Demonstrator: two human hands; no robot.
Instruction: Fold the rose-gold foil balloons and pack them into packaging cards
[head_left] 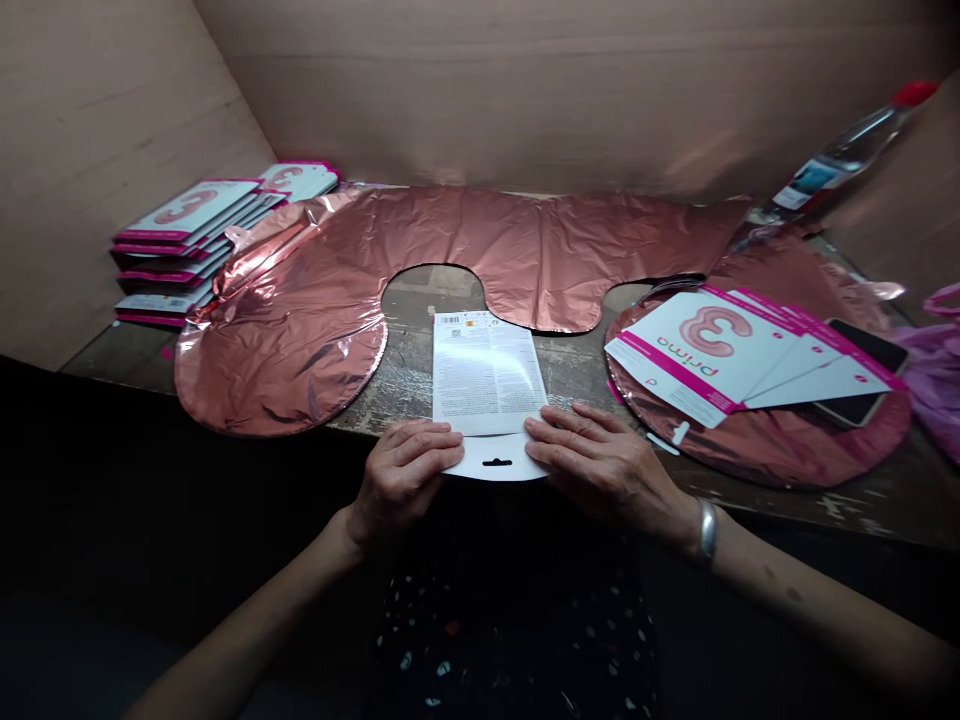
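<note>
A white cardboard packet (487,375) with small printed text and a hang hole lies at the table's front edge. My left hand (405,465) grips the near left corner of its flap, thumb hidden below. On the opposite corner, my right hand (600,465) holds the flap with its fingers on top. Behind the packet spreads a large flat rose-gold foil balloon (540,250) in the shape of a 3. Its right lobe lies under several printed balloon packets (709,340) marked "prima" and 3.
Stacked packets (187,225) stand at the left by the cardboard wall (510,90). At the right, a red-capped plastic bottle (840,165) leans, a dark phone (855,405) lies partly under packets, and a purple plastic bag (937,370) sits at the edge. The wooden tabletop (409,370) is worn.
</note>
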